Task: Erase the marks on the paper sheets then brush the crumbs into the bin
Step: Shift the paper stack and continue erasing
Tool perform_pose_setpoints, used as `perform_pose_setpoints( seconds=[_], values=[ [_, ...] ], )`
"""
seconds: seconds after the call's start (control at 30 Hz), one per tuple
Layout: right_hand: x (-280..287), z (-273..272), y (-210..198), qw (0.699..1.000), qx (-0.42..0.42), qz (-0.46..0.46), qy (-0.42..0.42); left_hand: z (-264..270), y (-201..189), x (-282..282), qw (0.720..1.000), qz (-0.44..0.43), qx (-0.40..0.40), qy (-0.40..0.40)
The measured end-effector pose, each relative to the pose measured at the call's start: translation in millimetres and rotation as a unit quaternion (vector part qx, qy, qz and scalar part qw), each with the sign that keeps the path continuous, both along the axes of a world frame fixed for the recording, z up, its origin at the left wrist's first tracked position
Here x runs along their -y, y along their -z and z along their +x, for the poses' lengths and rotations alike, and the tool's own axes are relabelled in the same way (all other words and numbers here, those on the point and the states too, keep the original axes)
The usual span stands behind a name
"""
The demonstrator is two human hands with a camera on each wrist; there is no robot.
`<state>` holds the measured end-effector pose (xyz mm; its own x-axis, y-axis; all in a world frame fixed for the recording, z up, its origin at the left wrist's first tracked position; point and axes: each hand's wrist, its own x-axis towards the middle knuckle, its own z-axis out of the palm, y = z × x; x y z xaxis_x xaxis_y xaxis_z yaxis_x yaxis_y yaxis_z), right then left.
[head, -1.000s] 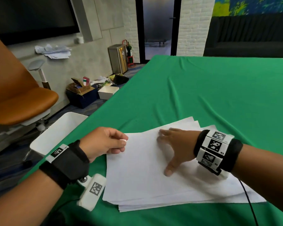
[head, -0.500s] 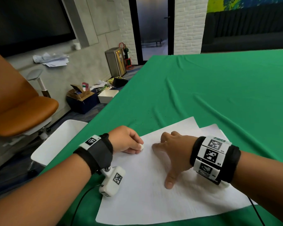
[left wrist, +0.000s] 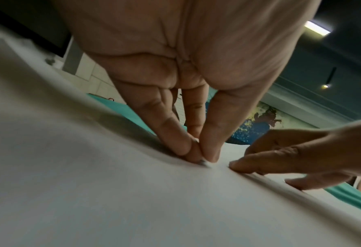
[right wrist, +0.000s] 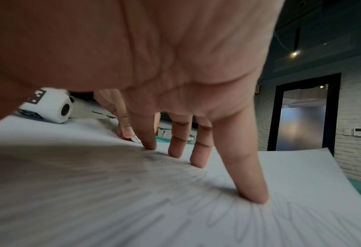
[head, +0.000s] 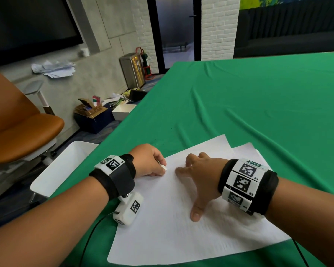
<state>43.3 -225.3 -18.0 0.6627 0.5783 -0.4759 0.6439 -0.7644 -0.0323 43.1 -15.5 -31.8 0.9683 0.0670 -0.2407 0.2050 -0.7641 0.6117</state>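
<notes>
- The stack of white paper sheets (head: 172,228) lay on the green cloth table (head: 258,103), close to the person and near the table's left edge.
- The right hand (head: 200,174) lay flat on the top sheet with its fingers (right wrist: 249,183) spread wide and straight. That was a good way to stop the paper from sliding or creasing, and it should sit close to the spot being rubbed.
- Faint grey pencil marks (right wrist: 228,217) showed under and around those fingers.
- The left hand (head: 148,160) pinched a small white eraser (head: 164,167) between thumb and fingertips (left wrist: 188,150), which were pressed tight together. The eraser tip touched the paper just beside the right pointing finger.
- Short, soft rubs away from the holding hand would likely work best, since hard ones could tear the thin sheet.
- Tiny dark crumbs (head: 172,132) dotted the cloth beyond the paper.
- A white plastic bin (head: 66,166) sat below the left table edge, ready for the crumbs.
</notes>
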Motion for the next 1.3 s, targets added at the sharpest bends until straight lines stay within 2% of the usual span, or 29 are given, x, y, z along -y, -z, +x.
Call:
perform_pose_setpoints(
  seconds=[0.1,0.27,0.37,0.5,0.63,0.83,1.0,1.17,1.23,1.3],
  values=[
    [0,0,0,1.0,0.001,-0.001,0.003,-3,-5,6,0.998,0.054,0.001,0.027],
    [0,0,1,1.0,0.002,-0.002,0.003,-8,-5,6,0.998,-0.017,-0.06,0.032],
    [0,0,2,1.0,0.003,0.0,0.002,0,-6,2,0.998,-0.054,-0.038,-0.004],
    [0,1,0,1.0,0.001,-0.001,0.002,4,-2,3,0.999,-0.048,-0.018,-0.005],
    [1,0,2,1.0,0.0,-0.002,0.006,-2,-2,7,0.996,-0.059,-0.067,0.019],
    [0,1,1,1.0,0.002,-0.006,0.008,14,-2,8,0.998,-0.052,-0.036,-0.006],
    [1,1,1,1.0,0.001,-0.005,0.011,6,-5,10,0.992,-0.044,-0.099,0.057],
    [2,1,1,1.0,0.004,-0.003,0.003,20,-6,10,0.997,-0.053,-0.062,0.016],
    [2,2,0,1.0,0.003,-0.001,0.006,18,-4,10,0.997,-0.047,-0.06,0.03],
    [2,3,1,1.0,-0.001,0.0,0.01,9,-3,11,0.992,-0.044,-0.092,0.068]
  ],
)
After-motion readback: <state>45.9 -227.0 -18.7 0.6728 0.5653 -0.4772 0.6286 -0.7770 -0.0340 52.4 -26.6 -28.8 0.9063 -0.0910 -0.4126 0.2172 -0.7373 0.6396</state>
